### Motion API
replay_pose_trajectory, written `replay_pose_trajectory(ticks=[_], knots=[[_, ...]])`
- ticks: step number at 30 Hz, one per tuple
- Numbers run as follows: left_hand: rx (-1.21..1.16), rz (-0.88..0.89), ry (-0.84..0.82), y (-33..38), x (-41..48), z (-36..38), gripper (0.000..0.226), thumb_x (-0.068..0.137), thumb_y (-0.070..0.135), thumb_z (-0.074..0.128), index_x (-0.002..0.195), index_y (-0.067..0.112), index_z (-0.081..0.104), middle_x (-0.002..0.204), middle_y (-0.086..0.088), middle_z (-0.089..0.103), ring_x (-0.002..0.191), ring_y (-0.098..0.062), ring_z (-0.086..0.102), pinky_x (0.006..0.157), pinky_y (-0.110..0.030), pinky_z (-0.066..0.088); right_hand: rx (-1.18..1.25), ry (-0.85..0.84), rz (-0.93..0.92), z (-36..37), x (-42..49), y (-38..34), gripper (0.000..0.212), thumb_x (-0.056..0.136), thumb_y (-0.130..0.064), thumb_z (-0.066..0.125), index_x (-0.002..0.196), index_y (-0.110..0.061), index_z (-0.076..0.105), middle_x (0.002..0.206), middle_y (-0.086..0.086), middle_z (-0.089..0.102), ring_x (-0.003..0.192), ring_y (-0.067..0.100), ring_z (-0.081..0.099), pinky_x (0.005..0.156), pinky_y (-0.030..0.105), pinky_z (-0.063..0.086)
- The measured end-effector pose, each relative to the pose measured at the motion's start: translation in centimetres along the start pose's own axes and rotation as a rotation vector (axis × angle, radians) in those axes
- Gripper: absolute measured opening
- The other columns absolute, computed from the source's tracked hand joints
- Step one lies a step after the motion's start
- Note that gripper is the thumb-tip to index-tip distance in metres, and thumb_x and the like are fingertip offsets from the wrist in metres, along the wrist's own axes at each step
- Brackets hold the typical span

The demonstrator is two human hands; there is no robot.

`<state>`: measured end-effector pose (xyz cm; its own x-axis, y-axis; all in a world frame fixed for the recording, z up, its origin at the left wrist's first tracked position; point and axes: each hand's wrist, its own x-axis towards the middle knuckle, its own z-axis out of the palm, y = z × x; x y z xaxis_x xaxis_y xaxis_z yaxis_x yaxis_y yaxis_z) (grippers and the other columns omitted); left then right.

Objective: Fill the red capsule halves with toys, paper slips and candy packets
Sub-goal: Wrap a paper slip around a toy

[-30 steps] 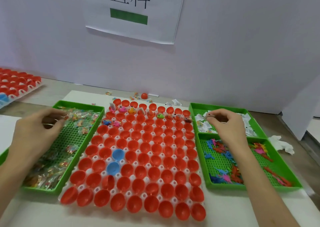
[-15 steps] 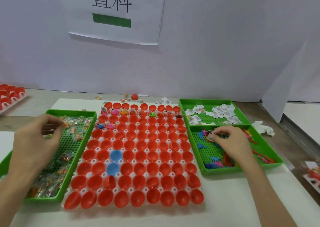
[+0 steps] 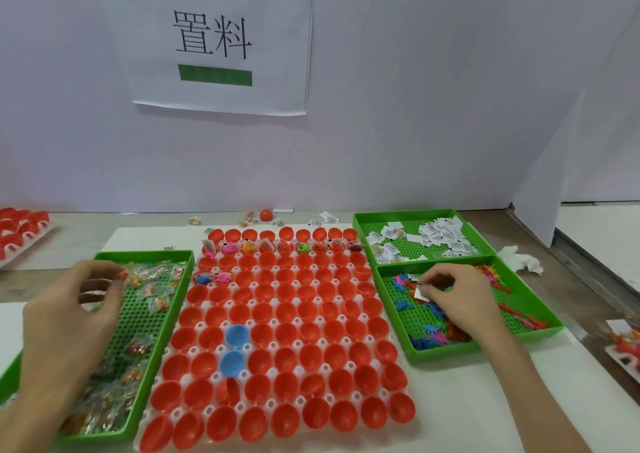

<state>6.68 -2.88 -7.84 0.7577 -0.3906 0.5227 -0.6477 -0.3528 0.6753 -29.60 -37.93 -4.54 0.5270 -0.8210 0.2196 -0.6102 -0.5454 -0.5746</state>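
Two pickups are under way: the right hand [image 3: 457,296], moved from the slip tray [image 3: 401,214] to the toy tray [image 3: 485,347] beneath it, pinches a paper slip [image 3: 420,291] among toys [image 3: 429,338], the left hand [image 3: 69,317] pinches a candy packet [image 3: 133,276], and red capsule halves [image 3: 287,314] between them await filling.

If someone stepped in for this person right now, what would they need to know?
Left hand: pinches a clear candy packet over the left green plastic tray.
Right hand: pinches a white paper slip over the near right green tray of small plastic toys; more slips lie in the far right green tray.
Done: one far row of red plastic capsule halves and two at the left hold items.
Left: the other halves look empty; two blue halves sit among them.
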Motion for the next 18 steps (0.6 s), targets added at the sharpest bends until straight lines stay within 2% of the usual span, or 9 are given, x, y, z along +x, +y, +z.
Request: replay_pose_trajectory(ticks=[3, 6, 11, 13, 15, 16, 18], knots=[[0.013, 0.004, 0.005, 0.7, 0.0, -0.2, 0.023, 0.092, 0.031, 0.061, 0.105, 0.05, 0.057, 0.103, 0.026, 0.064, 0.089, -0.003, 0.063, 0.08, -0.033, 0.054, -0.026, -0.043, -0.016, -0.1, -0.4, 0.2, 0.029, 0.077, -0.013, 0.083, 0.066, -0.035, 0.068, 0.077, -0.017, 0.068, 0.078, -0.002, 0.059, 0.064, 0.015, 0.038], [0.017, -0.002, -0.014, 1.1, -0.1, -0.5, 0.018, 0.088, 0.042, 0.055, 0.106, 0.048, 0.058, 0.105, 0.018, 0.065, 0.089, -0.004, 0.064, 0.079, -0.036, 0.054, -0.012, -0.048, -0.041, -0.1, -0.7, 0.4, 0.029, 0.076, -0.008, 0.083, 0.064, -0.031, 0.069, 0.071, -0.017, 0.069, 0.077, -0.005, 0.06, 0.066, 0.009, 0.036], [-0.016, -0.056, -0.001, 3.9, -0.5, -0.9, 0.024, 0.092, 0.026, 0.063, 0.102, 0.048, 0.06, 0.1, 0.022, 0.066, 0.085, -0.003, 0.063, 0.079, -0.037, 0.053, 0.048, 0.012, -0.029, -0.4, -0.8, 0.3, 0.033, 0.076, -0.004, 0.081, 0.064, -0.032, 0.068, 0.068, -0.015, 0.069, 0.07, 0.0, 0.063, 0.064, 0.015, 0.042], [-0.092, -0.055, 0.006, 7.3, -0.8, -1.0, 0.02, 0.09, 0.032, 0.063, 0.099, 0.049, 0.061, 0.097, 0.025, 0.066, 0.084, -0.001, 0.064, 0.079, -0.027, 0.054, 0.106, 0.085, -0.026, -0.7, -0.7, -0.1, 0.031, 0.077, -0.005, 0.081, 0.067, -0.032, 0.07, 0.069, -0.019, 0.07, 0.072, -0.004, 0.064, 0.065, 0.013, 0.042], [-0.146, -0.028, -0.031, 11.4, -1.2, -0.6, 0.017, 0.086, 0.034, 0.065, 0.096, 0.047, 0.063, 0.097, 0.026, 0.068, 0.084, 0.003, 0.065, 0.076, -0.008, 0.051, 0.186, 0.14, -0.036, -1.1, -0.4, -1.0, 0.028, 0.077, -0.005, 0.081, 0.071, -0.031, 0.071, 0.07, -0.021, 0.07, 0.074, -0.006, 0.065, 0.066, 0.009, 0.044], [-0.18, -0.018, -0.071, 13.3, -1.3, -0.1, 0.019, 0.085, 0.028, 0.069, 0.094, 0.045, 0.064, 0.096, 0.025, 0.069, 0.084, 0.005, 0.065, 0.074, -0.004, 0.05, 0.227, 0.151, -0.048, -1.4, -0.2, -1.7, 0.027, 0.077, -0.006, 0.082, 0.073, -0.031, 0.072, 0.072, -0.022, 0.071, 0.074, -0.005, 0.066, 0.066, 0.008, 0.045], [-0.307, -0.021, -0.189, 16.6, -1.5, 1.7, 0.025, 0.084, 0.017, 0.073, 0.089, 0.04, 0.067, 0.093, 0.02, 0.072, 0.082, 0.004, 0.068, 0.073, -0.006, 0.052, 0.311, 0.151, -0.083, -2.4, 0.4, -3.6, 0.027, 0.077, -0.007, 0.082, 0.074, -0.031, 0.073, 0.076, -0.021, 0.072, 0.075, -0.002, 0.069, 0.069, 0.009, 0.051]])
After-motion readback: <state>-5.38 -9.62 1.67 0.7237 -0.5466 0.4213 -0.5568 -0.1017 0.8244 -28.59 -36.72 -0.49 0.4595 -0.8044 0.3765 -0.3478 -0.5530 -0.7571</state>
